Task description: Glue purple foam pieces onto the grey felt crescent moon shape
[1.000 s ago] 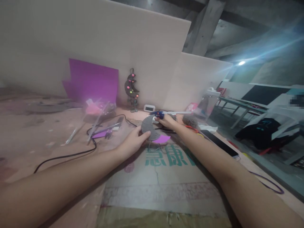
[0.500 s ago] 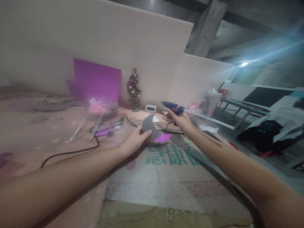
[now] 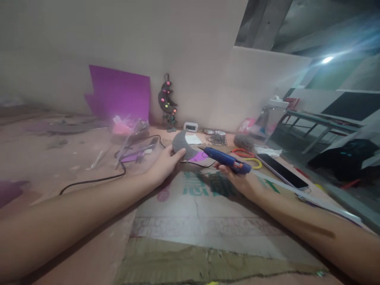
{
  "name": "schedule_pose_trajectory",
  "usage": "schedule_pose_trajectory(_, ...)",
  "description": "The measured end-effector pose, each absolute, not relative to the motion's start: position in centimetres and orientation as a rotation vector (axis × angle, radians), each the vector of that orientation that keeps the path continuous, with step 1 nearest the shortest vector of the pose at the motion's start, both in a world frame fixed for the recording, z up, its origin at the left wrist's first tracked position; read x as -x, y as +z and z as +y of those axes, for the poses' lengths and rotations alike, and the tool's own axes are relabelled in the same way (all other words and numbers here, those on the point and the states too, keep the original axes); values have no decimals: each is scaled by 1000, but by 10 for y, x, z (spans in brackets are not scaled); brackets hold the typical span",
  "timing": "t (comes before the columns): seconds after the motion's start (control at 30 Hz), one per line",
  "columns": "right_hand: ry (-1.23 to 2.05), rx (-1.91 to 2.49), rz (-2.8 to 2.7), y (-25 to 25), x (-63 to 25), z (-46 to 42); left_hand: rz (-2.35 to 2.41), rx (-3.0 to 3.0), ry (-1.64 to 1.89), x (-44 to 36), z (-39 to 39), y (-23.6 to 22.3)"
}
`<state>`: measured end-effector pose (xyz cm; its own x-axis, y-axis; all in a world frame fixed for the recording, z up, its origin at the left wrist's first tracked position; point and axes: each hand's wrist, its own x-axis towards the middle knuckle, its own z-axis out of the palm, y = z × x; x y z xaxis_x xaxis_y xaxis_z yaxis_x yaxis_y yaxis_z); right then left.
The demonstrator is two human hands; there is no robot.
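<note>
Between the thumb and fingers of my left hand [image 3: 168, 164] is a grey crescent moon wrapped in yarn [image 3: 181, 145], held a little above the cardboard. My right hand [image 3: 233, 172] is closed around a blue hot glue gun [image 3: 227, 160] with a long clear glue stick [image 3: 308, 196] sticking out of its back. The gun's nozzle points left, close to the crescent's right tip; whether they touch I cannot tell. A purple piece [image 3: 199, 156] shows behind that tip, partly hidden.
Printed cardboard [image 3: 190, 225] covers the tabletop in front. A decorated dark moon [image 3: 166, 101] and a small white clock [image 3: 190, 126] stand by the wall. Orange- and yellow-handled scissors [image 3: 252, 160], a phone [image 3: 282, 171] and grey yarn [image 3: 243, 141] lie right. A black cord [image 3: 95, 180] runs left.
My right hand lifted the glue gun away from the crescent, then turned and lowered it to the crescent's right side. My left hand kept its hold. The view shifted slightly.
</note>
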<state>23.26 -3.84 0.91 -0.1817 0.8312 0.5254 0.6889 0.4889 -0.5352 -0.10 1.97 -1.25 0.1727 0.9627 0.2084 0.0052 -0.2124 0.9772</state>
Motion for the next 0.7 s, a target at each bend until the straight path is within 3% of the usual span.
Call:
schedule_pose_trajectory(0.5,371,1373,-2003,1,-227,-35,969,-1489,1176,2,22,-15)
schedule_pose_trajectory(0.7,224,1355,-2063,-1,-230,-33,1049,-1453,1154,2,21,-14)
